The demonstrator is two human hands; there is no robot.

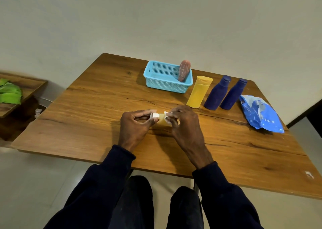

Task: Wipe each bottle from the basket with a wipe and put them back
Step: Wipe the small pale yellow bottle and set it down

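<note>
1. Nearest to you are your dark trouser legs [139, 202] and dark sleeves [115, 173], which reach forward over the near edge of the wooden table [87, 110].
2. Your left hand [135, 126] is curled. Its thumb and fingertips pinch the white cap [155, 115] of a pale yellow bottle [162, 121].
3. That bottle lies on its side between your two hands, low over the middle of the table with its cap pointing to your left. I cannot tell whether it touches the wood.
4. Your right hand [184, 124] is also curled, wrapped round the body of the bottle. It presses a white wipe [166, 114] against it. Only a crumpled corner of the wipe shows at your fingertips.
5. Further out on your right, a blue wipes pack [261, 114] lies flat near the table's right edge.
6. Beyond your right hand three bottles stand upright in a row on the table. The yellow bottle [199, 92] has a flip cap. Just beside it is the first blue bottle [217, 93], and the second blue bottle [233, 94] is close against that one and nearest the pack.
7. Behind the yellow bottle and a little to its left sits the light blue basket [163, 87]. A pinkish bottle [184, 70] is inside it, leaning up at the right end.
8. Off the table on your far left there is a low wooden side table [29, 87] with a green cloth [10, 93] on it.
</note>
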